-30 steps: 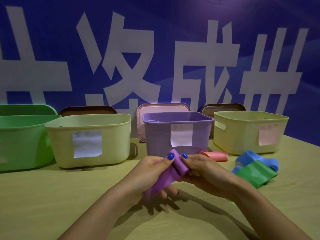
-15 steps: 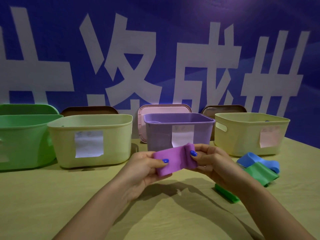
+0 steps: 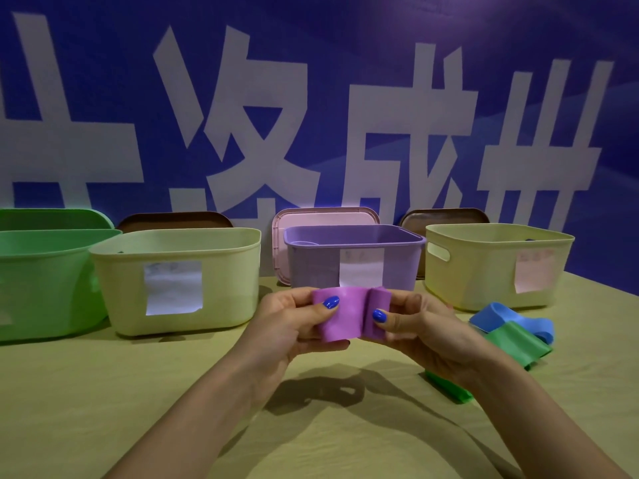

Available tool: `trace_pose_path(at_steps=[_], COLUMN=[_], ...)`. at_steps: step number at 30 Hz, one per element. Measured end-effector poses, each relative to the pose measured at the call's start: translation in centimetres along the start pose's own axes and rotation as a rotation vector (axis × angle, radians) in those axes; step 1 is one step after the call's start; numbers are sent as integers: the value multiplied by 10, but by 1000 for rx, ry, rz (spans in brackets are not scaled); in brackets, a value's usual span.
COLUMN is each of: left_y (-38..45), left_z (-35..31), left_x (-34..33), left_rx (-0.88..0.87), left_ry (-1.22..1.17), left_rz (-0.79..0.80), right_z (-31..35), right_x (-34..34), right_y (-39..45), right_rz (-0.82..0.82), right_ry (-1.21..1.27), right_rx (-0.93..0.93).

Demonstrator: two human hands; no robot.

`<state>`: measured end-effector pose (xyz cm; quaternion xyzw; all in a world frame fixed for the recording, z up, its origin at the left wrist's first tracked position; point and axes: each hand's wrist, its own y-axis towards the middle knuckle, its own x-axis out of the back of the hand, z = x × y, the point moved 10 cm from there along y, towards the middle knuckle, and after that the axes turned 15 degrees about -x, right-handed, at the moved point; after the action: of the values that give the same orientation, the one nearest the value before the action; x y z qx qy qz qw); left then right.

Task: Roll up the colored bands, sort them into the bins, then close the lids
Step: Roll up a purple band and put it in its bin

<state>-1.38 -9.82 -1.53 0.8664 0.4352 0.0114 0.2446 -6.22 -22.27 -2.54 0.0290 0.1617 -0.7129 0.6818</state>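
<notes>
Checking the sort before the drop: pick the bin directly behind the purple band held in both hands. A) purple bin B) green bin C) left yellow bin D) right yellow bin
A: the purple band, pinched by the left hand and right hand, sits right in front of the purple bin.

**Bins wall off the far side; near table open**

Four bins stand in a row: green bin [image 3: 41,281], yellow bin [image 3: 179,281], purple bin [image 3: 352,261], right yellow bin [image 3: 494,264]. Green band [image 3: 515,344] and blue band [image 3: 508,318] clutter the right. Near-left table [image 3: 103,392] lies bare.
</notes>
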Motion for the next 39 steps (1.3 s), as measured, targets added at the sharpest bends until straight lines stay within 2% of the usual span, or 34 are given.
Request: trace_pose_path(at_steps=[9,15,21,24,30,34,39], left_y=[2,0,-2,-4,-8,-10,-9], left_z=[-9,-11,-11,-9,-3,7,19], left_x=[1,-5,-10,-16,-26,-25,-17], left_rx=[-85,-107,-123,-135,-156,-98,-20], left_ry=[106,177,261,282,333,316,302], left_rz=[23,71,114,143,210,208,119], right_z=[4,9,9,8,0,-4,-7], right_x=[-11,-6,-6,-12,-19,-17,-18], right_y=[-2,-2,0,-2,6,11,14], right_rz=[0,-131,-187,-197,-180,-230,-291], right_ry=[-67,-295,-445,-570,-653,-735,-877], right_rx=[66,138,163,179,170,182,215])
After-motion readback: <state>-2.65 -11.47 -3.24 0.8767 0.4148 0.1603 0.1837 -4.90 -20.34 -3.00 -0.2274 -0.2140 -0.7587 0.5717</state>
